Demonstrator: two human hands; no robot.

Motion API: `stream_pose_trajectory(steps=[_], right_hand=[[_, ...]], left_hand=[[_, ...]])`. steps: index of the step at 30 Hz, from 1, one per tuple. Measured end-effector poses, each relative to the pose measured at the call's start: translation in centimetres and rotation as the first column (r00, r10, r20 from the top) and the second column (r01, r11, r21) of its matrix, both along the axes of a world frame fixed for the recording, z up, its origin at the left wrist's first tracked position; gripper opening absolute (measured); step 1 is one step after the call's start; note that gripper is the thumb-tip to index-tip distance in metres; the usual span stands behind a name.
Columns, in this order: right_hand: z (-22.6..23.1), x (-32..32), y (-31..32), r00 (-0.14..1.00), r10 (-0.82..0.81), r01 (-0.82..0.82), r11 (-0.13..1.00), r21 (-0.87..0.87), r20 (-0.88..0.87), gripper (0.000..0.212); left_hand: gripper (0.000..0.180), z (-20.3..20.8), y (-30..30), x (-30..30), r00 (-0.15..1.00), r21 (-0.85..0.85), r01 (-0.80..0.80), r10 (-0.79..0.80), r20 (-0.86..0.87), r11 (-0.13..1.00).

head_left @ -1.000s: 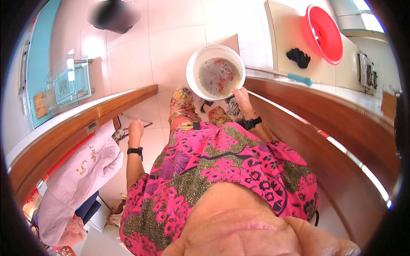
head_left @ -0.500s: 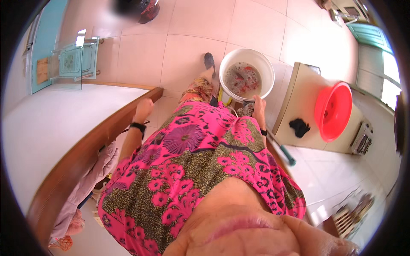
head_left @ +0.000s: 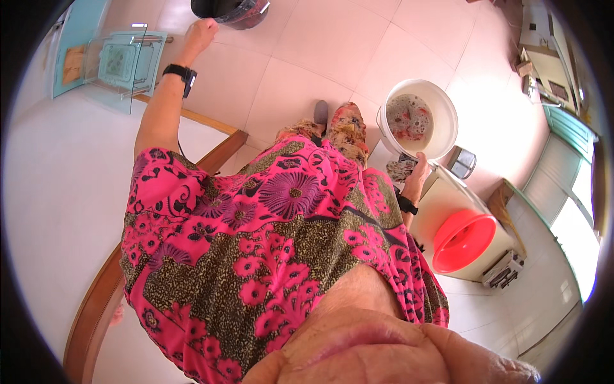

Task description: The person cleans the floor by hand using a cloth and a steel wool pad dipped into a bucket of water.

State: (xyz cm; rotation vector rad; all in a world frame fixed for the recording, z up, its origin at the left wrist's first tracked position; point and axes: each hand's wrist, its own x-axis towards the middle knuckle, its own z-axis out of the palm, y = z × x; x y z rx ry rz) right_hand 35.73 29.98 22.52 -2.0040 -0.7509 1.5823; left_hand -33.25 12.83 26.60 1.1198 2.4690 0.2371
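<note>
A large white bucket (head_left: 449, 121) with cloudy, bubbly water and reddish pieces (head_left: 409, 118) in it hangs at my right side, slightly tilted. My right hand (head_left: 419, 173) is closed at its near edge, holding it; the exact grip is partly hidden. Against that hand is a bunched, dark-and-light patterned cloth (head_left: 401, 168). My left hand (head_left: 201, 37) reaches out ahead and to the left, its fingers curled with nothing seen in them. Closest to it is a dark bin (head_left: 246, 16) with a black liner, apart from the hand as far as I can tell.
A red basin (head_left: 464, 242) stands on a pale counter (head_left: 425, 224) at the right. At the left are a white surface with a brown wooden edge (head_left: 224, 152) and a glass-topped stand (head_left: 118, 70). Pink floor tiles (head_left: 313, 57) stretch ahead.
My left hand has swung forward from beside the wooden edge to near the bin. The bucket has moved along with my right hand, and my feet have stepped. The view has shifted.
</note>
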Motion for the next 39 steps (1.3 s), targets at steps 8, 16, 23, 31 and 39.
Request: stream_pose_trajectory(steps=[8, 16, 23, 31, 39], right_hand=[[1.3, -7.1, -9.1, 0.885, 0.424, -0.462, 0.851, 0.248, 0.193, 0.031], [3.7, -17.8, -4.7, 0.709, 0.648, -0.693, 0.713, 0.106, 0.279, 0.031], [4.5, -31.0, -1.4, 0.898, 0.416, -0.398, 0.907, -0.142, 0.141, 0.036], [-2.8, -37.7, 3.9, 0.863, 0.504, -0.504, 0.860, 0.072, 0.029, 0.033], [-1.8, -37.9, 2.4, 0.898, 0.440, -0.439, 0.897, -0.054, -0.002, 0.031]], left_hand=[[0.031, 2.7, -16.4, -17.7, 0.972, 0.201, -0.229, 0.212, 0.102, 0.952], [0.028, 4.9, -23.0, -19.8, 0.861, 0.132, -0.507, 0.506, 0.043, 0.852], [0.032, 2.8, -21.6, -28.1, 0.739, 0.138, -0.656, 0.595, 0.315, 0.742], [0.022, -5.8, -13.9, -33.8, 0.537, 0.160, -0.746, 0.442, 0.719, 0.646], [0.021, -8.5, -13.4, -35.2, 0.227, 0.087, -0.748, 0.130, 0.965, 0.657]])
